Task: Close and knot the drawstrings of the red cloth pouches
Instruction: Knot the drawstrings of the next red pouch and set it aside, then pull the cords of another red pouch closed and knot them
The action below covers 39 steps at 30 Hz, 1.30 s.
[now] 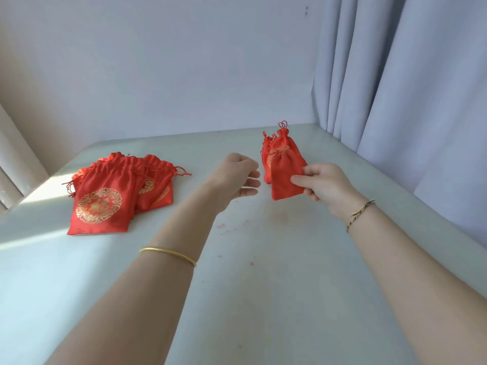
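Note:
My right hand (324, 184) pinches the lower right edge of a red cloth pouch (286, 169) whose neck is drawn tight, its cord loops sticking up at the far end. Behind it, a small stack of closed red pouches (266, 151) lies on the table. My left hand (237, 175) hovers just left of the held pouch, fingers loosely curled and holding nothing. At the left lies a pile of flat red pouches with gold round emblems (105, 196), their necks not drawn in and cords trailing.
The pale table (263, 285) meets a wall at the back and a grey curtain (408, 88) at the right. Small red thread bits (220, 226) are scattered in the middle. Sunlight falls across the left edge.

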{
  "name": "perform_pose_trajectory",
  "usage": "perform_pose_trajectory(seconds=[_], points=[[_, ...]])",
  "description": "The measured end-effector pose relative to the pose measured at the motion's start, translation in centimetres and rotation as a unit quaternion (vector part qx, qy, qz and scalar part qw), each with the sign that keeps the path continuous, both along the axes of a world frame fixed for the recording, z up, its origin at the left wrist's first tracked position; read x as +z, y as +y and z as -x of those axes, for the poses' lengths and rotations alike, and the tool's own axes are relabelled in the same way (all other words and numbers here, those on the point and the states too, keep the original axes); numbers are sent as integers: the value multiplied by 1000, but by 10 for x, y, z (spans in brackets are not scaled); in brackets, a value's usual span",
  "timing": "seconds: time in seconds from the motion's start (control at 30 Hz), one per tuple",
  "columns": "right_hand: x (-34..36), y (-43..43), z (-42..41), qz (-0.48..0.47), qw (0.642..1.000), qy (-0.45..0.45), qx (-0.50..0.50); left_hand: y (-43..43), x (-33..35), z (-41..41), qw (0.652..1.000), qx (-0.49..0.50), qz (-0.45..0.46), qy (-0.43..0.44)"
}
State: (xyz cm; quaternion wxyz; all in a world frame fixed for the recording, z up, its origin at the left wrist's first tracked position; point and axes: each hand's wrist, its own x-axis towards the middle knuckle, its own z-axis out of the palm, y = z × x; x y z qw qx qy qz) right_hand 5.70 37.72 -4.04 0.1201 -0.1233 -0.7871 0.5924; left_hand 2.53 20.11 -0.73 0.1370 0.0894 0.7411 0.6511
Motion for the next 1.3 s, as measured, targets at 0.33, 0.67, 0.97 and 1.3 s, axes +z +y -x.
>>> perform_pose_trajectory(seconds=[0.33, 0.67, 0.97, 1.3], points=[[-25, 8, 47, -127, 982, 28, -136, 39, -34, 11, 998, -33, 42, -27], [-14, -24, 19, -204, 958, 108, -170, -1, -31, 7, 997, 71, 26, 15], [-6, -148, 25, -194, 972, 130, 8, -127, -28, 17, 867, 407, 232, 171], [-18, -201, 32, -133, 985, 47, 100, -207, -35, 39, 823, 449, 332, 98]])
